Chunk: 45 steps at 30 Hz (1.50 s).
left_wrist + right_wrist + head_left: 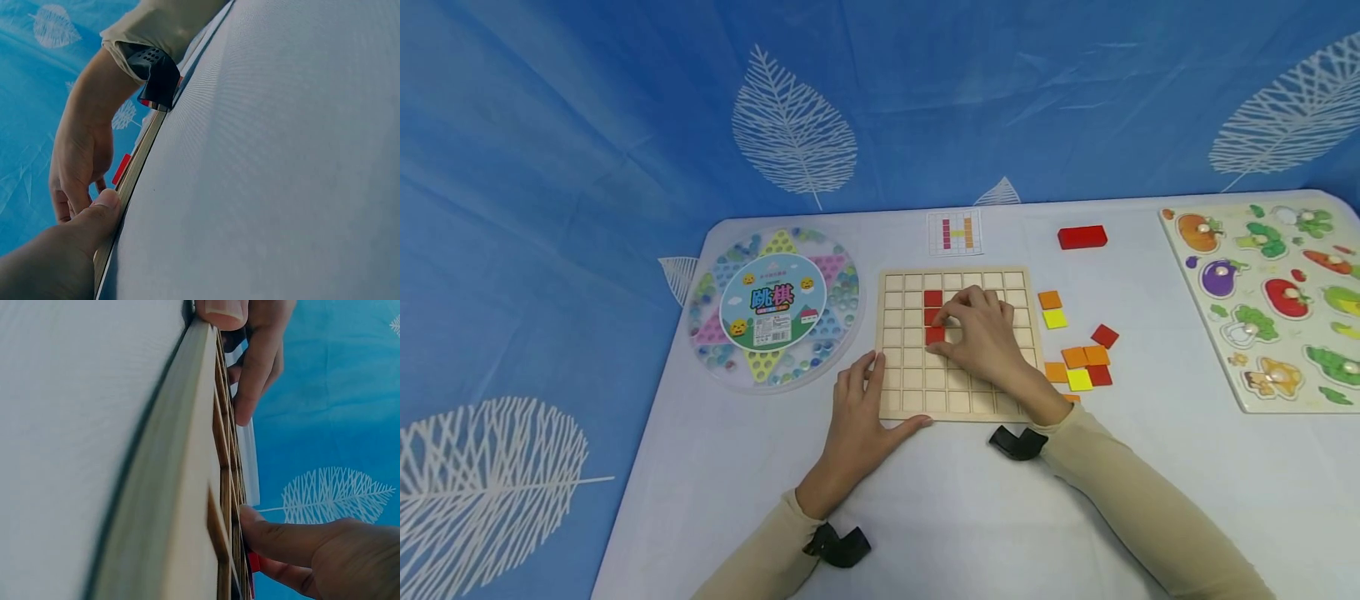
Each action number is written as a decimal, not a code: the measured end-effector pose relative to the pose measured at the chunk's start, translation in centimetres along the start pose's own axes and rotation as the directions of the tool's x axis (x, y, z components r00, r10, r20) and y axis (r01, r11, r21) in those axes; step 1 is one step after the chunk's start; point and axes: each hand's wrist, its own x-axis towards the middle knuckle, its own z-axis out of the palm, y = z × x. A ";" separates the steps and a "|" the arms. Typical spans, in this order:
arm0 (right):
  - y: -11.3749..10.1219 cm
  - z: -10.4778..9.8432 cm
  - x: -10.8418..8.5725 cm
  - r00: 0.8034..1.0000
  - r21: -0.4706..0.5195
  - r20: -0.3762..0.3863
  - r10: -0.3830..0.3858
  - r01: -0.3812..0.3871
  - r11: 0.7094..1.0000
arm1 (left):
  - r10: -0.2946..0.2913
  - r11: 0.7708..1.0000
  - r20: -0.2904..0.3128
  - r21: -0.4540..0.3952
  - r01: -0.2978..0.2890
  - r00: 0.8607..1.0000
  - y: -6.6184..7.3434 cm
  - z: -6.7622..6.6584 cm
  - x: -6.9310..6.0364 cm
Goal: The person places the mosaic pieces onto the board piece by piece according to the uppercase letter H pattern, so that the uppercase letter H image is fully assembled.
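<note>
A: State the position of the left hand (859, 429).
B: At the near left corner of the wooden grid board (958, 403). The thumb rests at the near edge; the fingers lie at the left edge.

A: State the grip of the right hand (987, 337).
B: Narrow. Thumb and index finger pinch a red tile (935, 336), with the thumb at its near side and the index finger at its far side.

A: Where is that tile relative to the board?
B: At the third column from the left, at the near end of a run of three. Two further red tiles (933, 298) lie beyond it, in the same column.

A: List the surrounding items.
B: Right of the board: loose red, orange and yellow tiles (1079, 380). Left: a round marble game (772, 302). Far right: a vegetable puzzle (1249, 279). Beyond the far edge: a pattern card (956, 232), with a red block (1082, 238) to its right.
</note>
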 end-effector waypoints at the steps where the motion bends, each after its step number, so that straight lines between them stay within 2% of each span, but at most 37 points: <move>1: 0.0 0.0 0.0 1.000 -0.002 -0.003 -0.002 0.002 1.000 | 0.003 1.000 -0.002 0.001 -0.003 1.000 0.0 0.0 0.0; 38: 0.7 0.3 -0.3 0.999 0.026 -0.010 -0.036 0.036 0.999 | 0.018 1.000 -0.009 0.000 -0.018 1.000 0.1 0.1 -0.2; 45: 0.9 -0.7 -0.1 0.996 0.054 0.070 -0.059 0.055 0.997 | 0.012 1.000 -0.017 0.009 -0.012 1.000 0.1 -0.1 -0.1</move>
